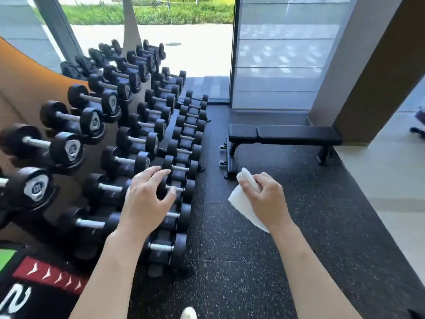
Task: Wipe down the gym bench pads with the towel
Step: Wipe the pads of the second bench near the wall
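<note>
Right hand (266,199) grips a folded white towel (241,201), fingers curled round it, one end sticking up past the knuckles, the other hanging below the wrist. Left hand (147,199) holds nothing: fingers spread and loosely bent, hovering in front of the dumbbell rack (128,125), not clearly touching anything. Both hands are raised at mid-frame, with the towel in the air and off any surface.

Gym bench (285,134) sits ahead and to the right on the black speckled rubber floor (253,261), well apart from the hands. It lies flat, side-on to the camera, in front of the glass wall. Two black pads: short seat pad (242,132) on the left, long back pad (299,134) on the right, with a narrow gap between them. Nothing lies on either one.

Status, my read: wiping hasn't started. Towel in hand is the only thing ticked off. The pads look dry and uniform, but from this range I can't tell clean from dirty, so no evidence either way.

Remaining: close the distance to the bench, get the towel down on a pad, wipe both pads end to end. That's basically the whole job.

Rack to the left holds rows of black dumbbells on three tiers; a pale shoe tip (188,313) shows at the bottom edge.
</note>
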